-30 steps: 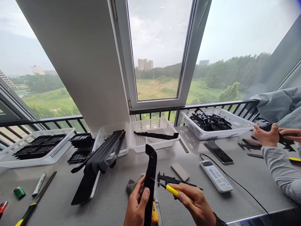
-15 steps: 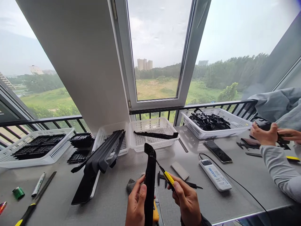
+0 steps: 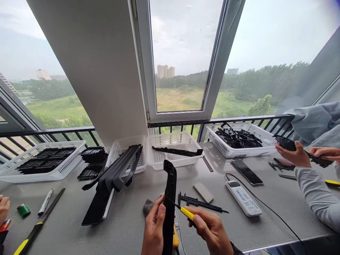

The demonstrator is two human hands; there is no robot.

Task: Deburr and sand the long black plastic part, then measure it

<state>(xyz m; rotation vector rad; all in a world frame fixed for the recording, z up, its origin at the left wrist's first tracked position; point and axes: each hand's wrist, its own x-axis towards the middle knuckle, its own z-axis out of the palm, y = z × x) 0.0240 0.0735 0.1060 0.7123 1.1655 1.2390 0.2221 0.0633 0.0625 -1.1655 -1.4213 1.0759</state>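
My left hand (image 3: 153,230) grips a long black plastic part (image 3: 170,198) and holds it upright in front of me. My right hand (image 3: 212,232) holds a yellow-handled knife (image 3: 186,212), whose thin blade tip touches the part's right edge about halfway up. A black caliper (image 3: 200,203) lies on the grey table (image 3: 265,226) just behind my right hand. A grey cloth (image 3: 148,208) lies under my left hand.
White baskets (image 3: 174,141) hold black parts; a stack of long black parts (image 3: 111,180) leans out of one. A phone (image 3: 247,171), a white power strip (image 3: 243,198) with cable and a small grey block (image 3: 203,192) lie right. A co-worker's hands (image 3: 294,156) work a black part at right.
My right hand drew the knife down the part's edge from near its top to about halfway. The co-worker lifted their black part. Another hand appeared at the left edge.
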